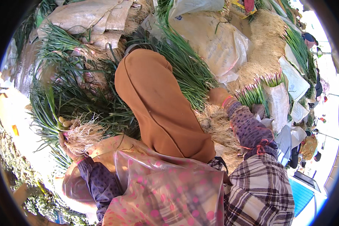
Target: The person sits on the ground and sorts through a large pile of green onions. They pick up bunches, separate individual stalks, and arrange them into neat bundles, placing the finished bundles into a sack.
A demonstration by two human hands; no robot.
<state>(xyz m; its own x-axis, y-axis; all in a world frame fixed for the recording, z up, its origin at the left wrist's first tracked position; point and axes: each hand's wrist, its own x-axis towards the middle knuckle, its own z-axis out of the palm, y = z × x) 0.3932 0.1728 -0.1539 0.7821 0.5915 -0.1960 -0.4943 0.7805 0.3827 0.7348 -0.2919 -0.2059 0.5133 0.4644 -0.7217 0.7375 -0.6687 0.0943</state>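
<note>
My left hand (67,141) is closed around a bunch of green onions at the left, its pale stringy roots (83,137) spreading towards my lap and its green leaves (49,113) pointing up and away. On the other side of my knee, my right hand (218,96) reaches to the root end of a long pile of green onions (186,65). Its fingers are partly hidden against the stalks, so whether they grip any cannot be told. Loose green onions (82,99) lie in a heap between my left hand and my leg.
My bent leg in brown trousers (158,104) divides the work area. A dotted plastic apron (169,186) covers my lap. Plastic sheets (209,39) and sacking (84,17) lie over more onions ahead. Bundles with pinkish stalk ends (252,93) stand at the right. People are far right.
</note>
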